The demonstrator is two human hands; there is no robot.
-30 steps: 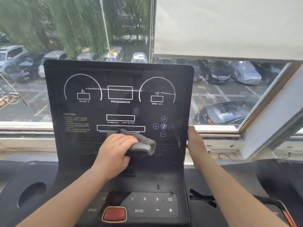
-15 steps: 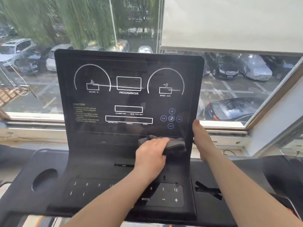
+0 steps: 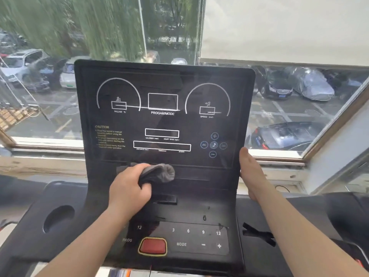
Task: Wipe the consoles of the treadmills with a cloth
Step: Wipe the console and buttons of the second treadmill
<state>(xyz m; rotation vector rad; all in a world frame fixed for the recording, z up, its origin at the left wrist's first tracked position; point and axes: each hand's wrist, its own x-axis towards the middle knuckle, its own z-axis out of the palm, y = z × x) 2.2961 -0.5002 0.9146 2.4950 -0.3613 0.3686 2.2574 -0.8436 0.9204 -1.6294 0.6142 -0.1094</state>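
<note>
We see left hand point(image 3: 129, 188) with fingers curled round grey cloth point(image 3: 159, 172), bunched – pressed on lower band of console point(image 3: 163, 80), left of middle, just under display markings. Right hand point(image 3: 251, 172) holds console's right edge: thumb on front, fingers round behind, hidden from us. Near bottom edge – red button point(image 3: 152, 246), well below cloth.

Single view here — worn on the head, facing forward and tipped down, right up close to the console point(image 3: 163, 120), with the window point(image 3: 60, 116) just behind it.
</note>
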